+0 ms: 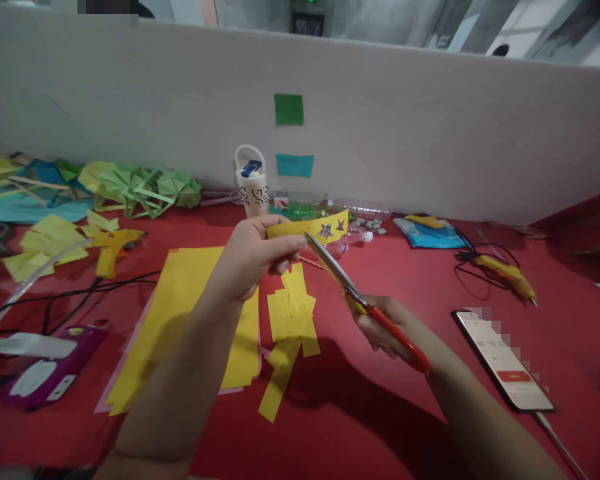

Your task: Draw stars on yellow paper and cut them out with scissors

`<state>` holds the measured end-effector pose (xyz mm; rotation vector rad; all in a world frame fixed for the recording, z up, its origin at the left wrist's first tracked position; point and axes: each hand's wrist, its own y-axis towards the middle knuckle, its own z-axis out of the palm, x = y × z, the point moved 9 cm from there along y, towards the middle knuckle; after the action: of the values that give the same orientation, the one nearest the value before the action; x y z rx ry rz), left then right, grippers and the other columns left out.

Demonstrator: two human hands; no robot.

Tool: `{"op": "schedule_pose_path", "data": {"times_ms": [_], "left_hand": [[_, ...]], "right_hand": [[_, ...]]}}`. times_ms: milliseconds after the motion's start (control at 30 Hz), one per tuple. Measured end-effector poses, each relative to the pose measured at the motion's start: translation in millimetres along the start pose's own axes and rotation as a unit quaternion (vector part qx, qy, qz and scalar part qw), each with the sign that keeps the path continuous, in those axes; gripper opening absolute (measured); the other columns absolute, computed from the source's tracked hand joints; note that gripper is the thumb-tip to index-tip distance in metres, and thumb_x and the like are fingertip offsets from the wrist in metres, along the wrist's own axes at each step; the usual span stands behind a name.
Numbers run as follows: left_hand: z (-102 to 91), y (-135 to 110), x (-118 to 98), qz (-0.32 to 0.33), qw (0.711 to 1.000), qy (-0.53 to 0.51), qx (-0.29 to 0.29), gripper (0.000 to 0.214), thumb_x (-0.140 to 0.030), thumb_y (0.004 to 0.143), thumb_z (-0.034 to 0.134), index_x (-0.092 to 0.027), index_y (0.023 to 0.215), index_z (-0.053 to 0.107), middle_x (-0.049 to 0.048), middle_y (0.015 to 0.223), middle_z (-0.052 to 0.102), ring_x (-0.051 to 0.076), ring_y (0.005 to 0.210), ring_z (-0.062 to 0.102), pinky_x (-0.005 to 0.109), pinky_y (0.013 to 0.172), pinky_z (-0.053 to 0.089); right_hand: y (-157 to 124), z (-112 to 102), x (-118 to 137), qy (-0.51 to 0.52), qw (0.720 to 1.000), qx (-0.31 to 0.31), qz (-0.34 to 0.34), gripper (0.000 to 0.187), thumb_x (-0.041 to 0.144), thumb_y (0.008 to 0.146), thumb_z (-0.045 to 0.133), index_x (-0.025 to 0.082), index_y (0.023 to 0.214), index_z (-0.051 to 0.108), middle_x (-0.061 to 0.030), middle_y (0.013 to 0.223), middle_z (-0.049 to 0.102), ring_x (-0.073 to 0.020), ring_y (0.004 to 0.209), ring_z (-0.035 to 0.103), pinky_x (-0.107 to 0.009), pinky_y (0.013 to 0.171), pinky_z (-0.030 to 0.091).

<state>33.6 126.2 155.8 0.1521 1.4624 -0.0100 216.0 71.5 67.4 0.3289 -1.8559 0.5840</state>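
Observation:
My left hand [257,257] pinches a yellow paper strip [313,228] with small star stickers on it, held up above the red table [360,413]. My right hand [383,330] grips red-handled scissors [353,290]. Their blades point up and left and meet the strip's lower edge close to my left fingers. Below the hands lie several cut yellow paper strips [290,320]. A stack of yellow paper sheets [185,313] rests to their left, partly hidden by my left forearm.
A phone [503,360] on a cable lies at the right. Yellow glue guns [113,247] [510,277] sit at left and right. A white bottle [251,183], plastic bottles and green paper crafts [145,187] line the back wall. A purple case [50,373] lies front left.

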Motion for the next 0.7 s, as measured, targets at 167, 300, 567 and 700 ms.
{"op": "schedule_pose_path", "data": {"times_ms": [167,300,567,700], "left_hand": [[1.3,-0.1,-2.9,0.029,0.999,-0.009,0.019,0.011,-0.022,0.069,0.072,-0.015,0.065,0.065,-0.0027,0.053,0.061,0.005,0.039,0.051,0.017,0.037,0.037],[0.2,-2.2,-8.2,0.079,0.997,0.009,0.01,0.008,-0.021,0.073,0.071,-0.016,0.068,0.068,-0.0039,0.054,0.06,0.006,0.043,0.055,0.017,0.041,0.043],[12.2,-6.0,-11.4,0.127,0.992,0.004,0.012,0.007,-0.021,0.074,0.069,-0.018,0.068,0.066,-0.0054,0.052,0.057,0.006,0.042,0.053,0.017,0.041,0.043],[14.9,-6.1,-10.1,0.131,0.991,0.001,0.014,0.008,-0.022,0.074,0.069,-0.019,0.067,0.065,-0.0054,0.051,0.057,0.006,0.042,0.052,0.017,0.042,0.043]], "right_hand": [[2.4,-3.2,-5.4,0.004,1.0,-0.012,0.002,0.039,0.054,0.083,0.061,0.023,0.07,0.041,0.0081,0.052,0.041,-0.0059,0.039,0.036,-0.019,0.038,0.028],[3.5,-2.8,-5.5,-0.005,1.0,-0.008,-0.005,0.038,0.053,0.083,0.06,0.023,0.069,0.041,0.0085,0.051,0.04,-0.0057,0.039,0.035,-0.02,0.039,0.03],[1.9,3.2,2.6,0.019,0.999,0.002,-0.036,0.039,0.055,0.081,0.06,0.023,0.068,0.041,0.0086,0.049,0.039,-0.0068,0.039,0.037,-0.021,0.039,0.031],[2.0,5.6,6.8,0.025,0.998,0.002,-0.054,0.046,0.06,0.083,0.062,0.023,0.065,0.039,0.0076,0.049,0.039,-0.0068,0.04,0.037,-0.021,0.038,0.027]]}}
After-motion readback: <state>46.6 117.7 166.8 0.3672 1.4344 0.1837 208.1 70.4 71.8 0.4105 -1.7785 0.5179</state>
